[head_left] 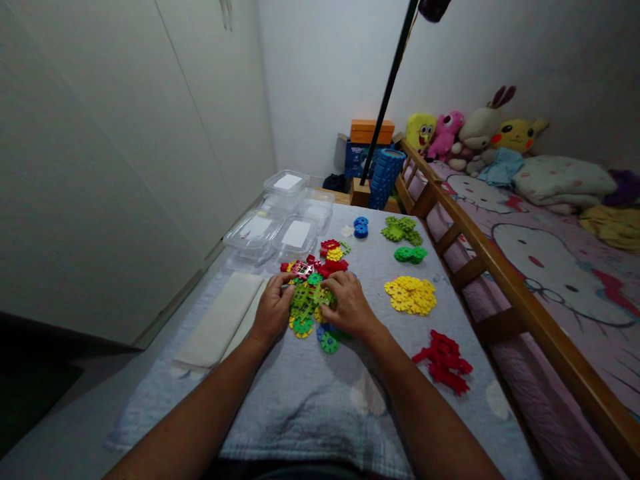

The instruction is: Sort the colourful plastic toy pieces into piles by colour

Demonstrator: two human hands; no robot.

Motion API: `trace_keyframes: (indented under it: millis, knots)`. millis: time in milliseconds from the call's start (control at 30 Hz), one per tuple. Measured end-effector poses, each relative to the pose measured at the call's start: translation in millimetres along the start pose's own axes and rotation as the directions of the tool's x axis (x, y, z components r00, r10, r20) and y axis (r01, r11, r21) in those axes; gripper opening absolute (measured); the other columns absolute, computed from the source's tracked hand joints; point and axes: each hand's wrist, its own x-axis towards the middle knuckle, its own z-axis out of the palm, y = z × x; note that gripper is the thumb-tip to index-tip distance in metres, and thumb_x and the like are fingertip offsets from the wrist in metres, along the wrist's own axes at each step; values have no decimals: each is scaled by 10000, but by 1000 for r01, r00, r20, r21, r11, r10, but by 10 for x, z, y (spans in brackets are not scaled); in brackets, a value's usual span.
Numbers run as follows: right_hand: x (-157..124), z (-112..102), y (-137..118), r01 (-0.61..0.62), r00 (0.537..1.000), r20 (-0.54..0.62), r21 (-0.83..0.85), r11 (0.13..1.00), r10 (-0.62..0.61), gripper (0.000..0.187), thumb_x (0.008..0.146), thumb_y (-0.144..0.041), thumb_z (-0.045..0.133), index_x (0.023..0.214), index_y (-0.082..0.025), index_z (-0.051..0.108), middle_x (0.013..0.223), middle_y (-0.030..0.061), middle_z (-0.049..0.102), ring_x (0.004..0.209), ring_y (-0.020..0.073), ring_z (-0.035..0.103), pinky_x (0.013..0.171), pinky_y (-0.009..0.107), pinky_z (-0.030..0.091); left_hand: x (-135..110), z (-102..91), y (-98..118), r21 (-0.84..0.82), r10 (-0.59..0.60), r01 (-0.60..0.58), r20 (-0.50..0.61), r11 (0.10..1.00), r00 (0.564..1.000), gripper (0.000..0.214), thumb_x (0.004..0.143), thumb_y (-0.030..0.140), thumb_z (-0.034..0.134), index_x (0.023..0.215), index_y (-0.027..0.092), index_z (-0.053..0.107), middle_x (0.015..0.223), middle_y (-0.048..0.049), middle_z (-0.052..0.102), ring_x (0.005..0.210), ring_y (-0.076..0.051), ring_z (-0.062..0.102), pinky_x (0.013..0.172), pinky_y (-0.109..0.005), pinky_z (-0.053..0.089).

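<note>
A mixed pile of plastic interlocking pieces point(303, 301) in light green, green, yellow, red and blue lies between my hands, many of them notched discs. At its left edge rests my left hand point(273, 308), fingers loosely apart and touching the pieces. From the right side my right hand point(350, 303) curls over the pile, thumb and fingers closed on a light-green piece point(323, 296). Red pieces point(333, 267) sit just beyond the fingertips. Partly under my right hand, a green disc point(329, 343) lies at the near edge of the pile.
Sorted on the right are red pieces point(444, 363), yellow discs point(411, 295), green discs point(411, 255), light-green pieces point(401, 230) and blue discs point(361, 227). Lidded clear containers point(254, 235) stand at the far left, near a folded cream cloth point(220, 321). A wooden bed rail point(493, 287) borders the right.
</note>
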Motion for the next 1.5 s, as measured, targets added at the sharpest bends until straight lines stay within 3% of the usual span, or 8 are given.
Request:
trace_keyframes:
  millis: [300, 467, 600, 733, 900, 1200, 1500]
  knots:
    - [68, -338, 258, 4, 997, -73, 142, 990, 6, 235, 796, -151, 684, 1021, -213, 654, 1133, 92, 638, 1108, 245, 577, 1001, 410, 456, 5, -4, -17, 48, -12, 11, 25, 999, 1000, 308, 896, 392, 517, 1116, 216, 640, 1176, -85, 626, 1147, -243, 592, 1019, -418, 493]
    - [203, -690, 699, -36, 992, -121, 63, 997, 44, 222, 786, -201, 710, 1004, -207, 670, 1072, 83, 657, 1028, 233, 609, 932, 384, 485, 13, 1, -50, 39, -14, 13, 39, 999, 999, 311, 888, 412, 542, 1115, 222, 640, 1180, -76, 629, 1129, -244, 610, 991, -409, 514]
    - [353, -932, 1271, -238, 959, -189, -135, 962, 211, 210, 765, -229, 721, 965, -173, 689, 1031, 94, 662, 993, 240, 609, 927, 374, 475, 13, -1, -87, 54, 1, -4, 55, 999, 999, 343, 901, 435, 551, 1153, 220, 641, 1178, -75, 634, 1104, -238, 619, 987, -408, 516]
    - [553, -1096, 1811, -463, 884, -231, -300, 834, 407, 162, 780, -239, 705, 917, -152, 708, 1016, 118, 683, 1016, 254, 605, 943, 356, 458, 12, 1, -98, 60, -3, 0, 56, 998, 998, 352, 902, 444, 559, 1164, 223, 642, 1178, -74, 632, 1099, -238, 620, 982, -408, 520]
    - [813, -1111, 2245, -569, 822, -276, -394, 722, 497, 177, 780, -181, 661, 939, -132, 724, 1035, 131, 697, 1074, 263, 597, 960, 328, 444, 18, -4, -71, 53, -19, 16, 60, 998, 998, 345, 890, 448, 570, 1147, 228, 643, 1181, -74, 627, 1098, -242, 618, 976, -411, 530]
    - [997, -948, 2423, -643, 763, -285, -433, 632, 580, 223, 832, -194, 629, 1006, -124, 750, 1183, 179, 657, 1062, 266, 618, 897, 349, 481, 12, -24, -117, 84, -5, 0, 65, 997, 998, 336, 915, 429, 556, 1175, 232, 635, 1219, -74, 611, 1132, -241, 603, 984, -400, 519]
    - [950, -953, 2413, -603, 786, -266, -531, 596, 558, 175, 859, -156, 598, 885, -161, 772, 1117, 163, 706, 1121, 339, 599, 915, 451, 473, 5, -29, -95, 87, -10, 5, 59, 996, 998, 338, 914, 433, 557, 1173, 233, 639, 1216, -74, 619, 1134, -242, 609, 976, -391, 523]
